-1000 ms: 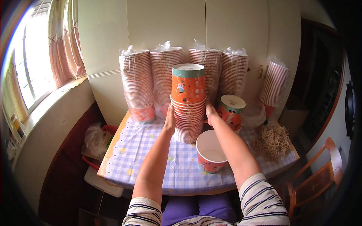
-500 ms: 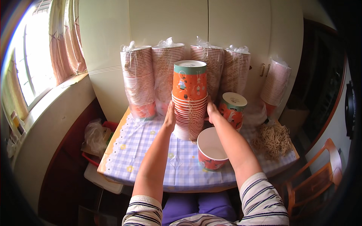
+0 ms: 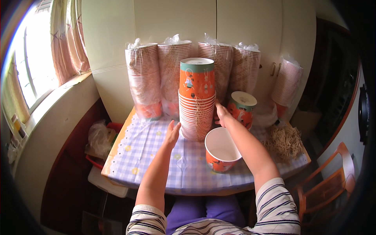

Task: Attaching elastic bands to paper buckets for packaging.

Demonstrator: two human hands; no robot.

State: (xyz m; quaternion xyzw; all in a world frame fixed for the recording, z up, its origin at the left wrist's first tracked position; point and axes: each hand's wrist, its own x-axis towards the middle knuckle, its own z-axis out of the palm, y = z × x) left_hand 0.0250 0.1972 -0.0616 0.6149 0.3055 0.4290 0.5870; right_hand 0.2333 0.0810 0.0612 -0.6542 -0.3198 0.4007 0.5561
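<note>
The stack point(image 3: 192, 113) of upturned cups stands on the tabletop point(image 3: 152, 174) between the hands. The left hand point(image 3: 172, 134), loosely spread, is at its lower left side; the right hand point(image 3: 222, 114), fingers also relaxed, is at its right. Whether either touches, I cannot tell. The top cup point(image 3: 197, 80) bears small figures on orange; marks on its base are too small to read.
</note>
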